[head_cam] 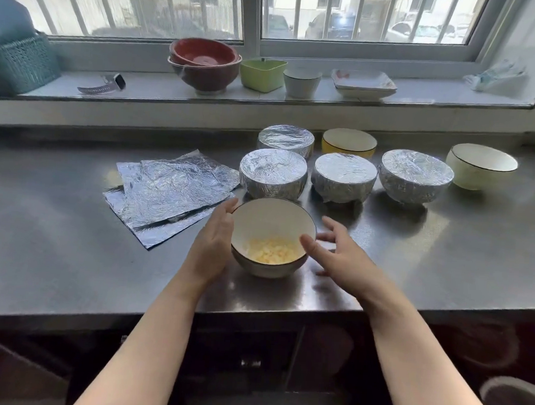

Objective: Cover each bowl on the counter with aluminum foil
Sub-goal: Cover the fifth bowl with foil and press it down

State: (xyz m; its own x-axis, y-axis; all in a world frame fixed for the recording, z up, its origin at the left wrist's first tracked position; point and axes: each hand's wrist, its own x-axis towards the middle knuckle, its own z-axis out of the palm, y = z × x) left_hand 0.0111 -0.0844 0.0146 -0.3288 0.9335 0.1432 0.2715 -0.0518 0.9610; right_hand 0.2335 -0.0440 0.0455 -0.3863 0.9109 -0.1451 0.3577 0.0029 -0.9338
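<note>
The steel counter [68, 268] fills the middle of the frame; its near edge crosses the lower part, with dark, unreadable space beneath. A stack of foil sheets [170, 190] lies left of centre, its lower sheets mostly hidden. Four foil-covered bowls [272, 171] cluster above centre, with an uncovered yellow bowl [349, 141] behind and a tilted cream bowl [478, 166] at the right. The open bowl [270, 237] sits at centre, holding blurred pale yellow pieces. The left hand [215, 240] lies flat against its left side, fingers straight. The right hand [335, 253] hovers spread wide beside its right rim, holding nothing. Bare counter lies around the bowl's right and front.
</note>
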